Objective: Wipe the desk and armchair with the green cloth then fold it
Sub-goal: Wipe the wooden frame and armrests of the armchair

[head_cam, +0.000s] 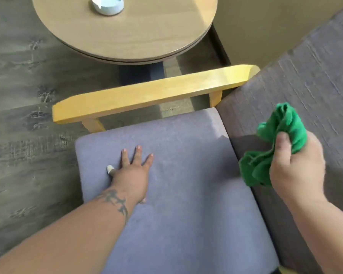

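Observation:
The armchair fills the lower middle: a grey-blue seat cushion [186, 184], a grey backrest [315, 76] on the right and a yellow wooden armrest [147, 93] across the far side. My left hand [131, 173] lies flat on the seat with fingers spread; one finger has a white wrap. My right hand [297, 167] holds the bunched green cloth [271, 149] against the lower backrest, where it meets the seat. The round wooden desk [127, 30] stands beyond the armrest.
A pale blue and white object [107, 5] sits on the desk near the top edge. Grey wood-look floor [24, 95] spreads to the left. A beige wall [275, 20] with a dark skirting rises behind the chair.

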The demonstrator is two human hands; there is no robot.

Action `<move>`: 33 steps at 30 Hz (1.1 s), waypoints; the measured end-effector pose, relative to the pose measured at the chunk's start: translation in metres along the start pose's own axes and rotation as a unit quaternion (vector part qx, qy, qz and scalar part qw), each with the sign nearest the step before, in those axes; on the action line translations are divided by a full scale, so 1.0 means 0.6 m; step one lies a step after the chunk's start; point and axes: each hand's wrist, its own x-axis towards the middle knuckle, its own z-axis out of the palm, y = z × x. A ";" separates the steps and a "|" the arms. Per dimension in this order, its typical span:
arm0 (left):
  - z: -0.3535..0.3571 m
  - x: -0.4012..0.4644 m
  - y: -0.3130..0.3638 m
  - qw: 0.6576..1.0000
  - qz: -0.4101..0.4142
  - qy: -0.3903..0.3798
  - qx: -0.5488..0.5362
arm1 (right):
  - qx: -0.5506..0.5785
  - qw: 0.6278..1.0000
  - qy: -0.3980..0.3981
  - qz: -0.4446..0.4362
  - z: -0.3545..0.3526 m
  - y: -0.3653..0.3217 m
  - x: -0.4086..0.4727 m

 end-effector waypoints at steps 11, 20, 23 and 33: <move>0.008 0.020 0.003 0.999 -0.006 -0.019 -0.028 | -0.234 0.940 -0.150 -0.198 0.190 -0.084 0.256; 0.014 0.027 -0.013 0.998 0.024 -0.032 -0.042 | -0.225 0.940 -0.172 -0.191 0.289 -0.149 0.154; 0.016 0.023 -0.012 0.999 0.026 -0.026 -0.029 | -0.204 0.936 -0.168 -0.234 0.331 -0.200 0.071; 0.019 0.025 -0.002 1.000 0.025 -0.008 -0.002 | -0.121 0.876 -0.217 -0.413 0.374 -0.280 -0.007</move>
